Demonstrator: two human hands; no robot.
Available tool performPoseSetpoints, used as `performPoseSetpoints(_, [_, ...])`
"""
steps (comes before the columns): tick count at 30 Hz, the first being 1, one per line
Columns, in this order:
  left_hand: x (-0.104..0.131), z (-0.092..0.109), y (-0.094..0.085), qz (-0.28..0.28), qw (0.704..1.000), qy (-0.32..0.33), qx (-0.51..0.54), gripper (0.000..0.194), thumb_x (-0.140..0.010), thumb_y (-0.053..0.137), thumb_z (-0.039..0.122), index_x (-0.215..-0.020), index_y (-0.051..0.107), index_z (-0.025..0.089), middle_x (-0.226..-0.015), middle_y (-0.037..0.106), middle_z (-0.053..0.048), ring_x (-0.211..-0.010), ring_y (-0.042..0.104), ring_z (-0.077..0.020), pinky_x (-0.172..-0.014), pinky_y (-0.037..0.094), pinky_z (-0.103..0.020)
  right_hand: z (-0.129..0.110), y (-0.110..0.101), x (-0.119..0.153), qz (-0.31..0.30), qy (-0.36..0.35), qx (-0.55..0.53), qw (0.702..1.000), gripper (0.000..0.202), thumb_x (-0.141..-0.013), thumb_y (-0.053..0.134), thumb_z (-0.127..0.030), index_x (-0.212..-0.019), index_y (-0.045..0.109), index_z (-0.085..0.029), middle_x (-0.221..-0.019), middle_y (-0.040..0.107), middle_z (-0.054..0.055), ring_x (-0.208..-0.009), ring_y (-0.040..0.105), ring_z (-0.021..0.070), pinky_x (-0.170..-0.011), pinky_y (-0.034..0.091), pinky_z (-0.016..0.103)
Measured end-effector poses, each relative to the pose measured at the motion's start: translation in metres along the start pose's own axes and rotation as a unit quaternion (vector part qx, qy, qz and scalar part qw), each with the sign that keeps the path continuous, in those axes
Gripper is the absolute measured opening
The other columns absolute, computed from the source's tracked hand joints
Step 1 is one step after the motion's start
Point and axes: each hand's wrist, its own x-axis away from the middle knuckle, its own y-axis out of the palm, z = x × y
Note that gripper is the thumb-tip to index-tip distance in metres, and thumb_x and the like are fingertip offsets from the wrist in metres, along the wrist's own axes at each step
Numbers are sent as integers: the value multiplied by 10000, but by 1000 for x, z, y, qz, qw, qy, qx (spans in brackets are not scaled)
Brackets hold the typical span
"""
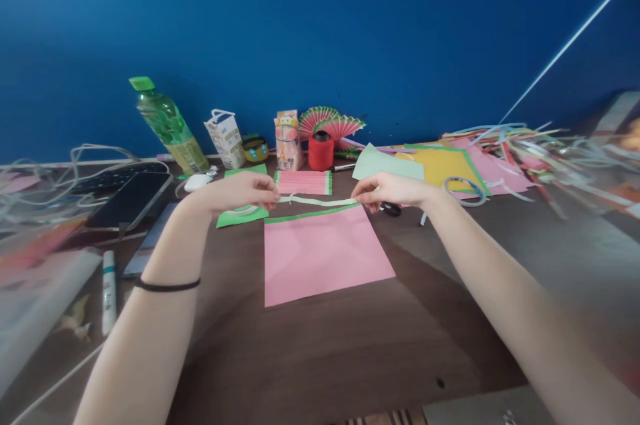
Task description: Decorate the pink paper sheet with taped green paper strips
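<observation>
My left hand [240,190] and my right hand [385,190] each pinch one end of a thin pale strip of paper [323,201], stretched between them just above the table. Right below it lies a pink sheet of paper [323,255] with a green band along its far edge. A green piece of paper [243,216] with a pale curved mark rests under and beside my left hand. Behind the strip sits a pleated pink paper [303,182] with green edges. A small black object [391,209], perhaps a scissor handle, shows beside my right hand.
Along the blue wall stand a tilted green bottle [173,128], a milk carton [226,138], a red thread spool [321,152] and paper fans [333,122]. Yellow paper [440,168] and blurred strips [540,158] lie right; a phone [133,200] and marker [109,292] lie left.
</observation>
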Motion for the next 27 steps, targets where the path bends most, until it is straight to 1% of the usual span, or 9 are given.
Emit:
performPoseSetpoints(3, [-3, -5, 0, -24, 999, -10, -42, 221, -651, 578, 420, -703, 625, 210, -719, 661, 2, -718, 585, -161, -557, 372, -203, 5, 1, -3, 29, 7, -10, 1000, 177, -716, 618, -298, -772, 614, -130, -597, 561, -5, -541, 516, 87, -525, 417, 221])
performPoseSetpoints(8, [-7, -14, 3, -65, 996, -56, -32, 192, -601, 604, 377, -609, 620, 186, -693, 653, -25, -682, 584, -156, -560, 406, -203, 12, 6, -9, 18, 46, -46, 998, 140, -692, 639, -261, -732, 616, -129, -573, 574, -2, -523, 538, 93, -505, 438, 221])
performPoseSetpoints(13, [-12, -23, 6, -100, 990, -74, -68, 185, -592, 600, 358, -585, 663, 184, -647, 665, -43, -571, 563, -139, -497, 399, -200, 19, 15, -17, 19, 71, -69, 995, 178, -659, 687, -291, -709, 631, -130, -578, 586, 4, -503, 518, 78, -470, 431, 204])
performPoseSetpoints(17, [-17, -28, 9, -103, 986, -90, -95, 162, -561, 623, 333, -534, 666, 179, -619, 675, -60, -503, 531, -130, -446, 382, -201, 22, 19, -20, 14, 75, -69, 995, 214, -678, 676, -332, -650, 606, -132, -502, 534, -18, -441, 473, 59, -433, 397, 193])
performPoseSetpoints(19, [-19, -28, 11, -103, 984, -108, -96, 154, -546, 631, 326, -513, 657, 178, -611, 677, -60, -496, 536, -129, -431, 375, -196, 24, 20, -21, 0, 74, -62, 995, 225, -690, 664, -333, -624, 583, -134, -492, 527, -21, -429, 482, 57, -421, 383, 185])
performPoseSetpoints(23, [-21, -25, 20, -107, 982, -136, -77, 132, -529, 620, 283, -453, 621, 175, -552, 661, -52, -467, 545, -126, -391, 344, -182, 27, 21, -23, -34, 80, -49, 995, 239, -699, 652, -340, -613, 563, -136, -523, 577, 4, -453, 539, 74, -436, 409, 182])
performPoseSetpoints(25, [-20, -25, 24, -106, 982, -145, -59, 134, -527, 607, 265, -432, 600, 171, -508, 644, -49, -440, 536, -121, -371, 325, -177, 28, 22, -24, -38, 84, -42, 995, 236, -699, 651, -344, -623, 569, -136, -536, 598, 15, -459, 549, 79, -448, 427, 187])
performPoseSetpoints(27, [-18, -26, 27, -97, 983, -149, -45, 129, -524, 603, 258, -435, 587, 166, -510, 646, -53, -439, 543, -123, -365, 318, -176, 28, 22, -24, -38, 83, -35, 995, 241, -702, 649, -349, -624, 572, -134, -544, 608, 21, -460, 550, 79, -450, 432, 186])
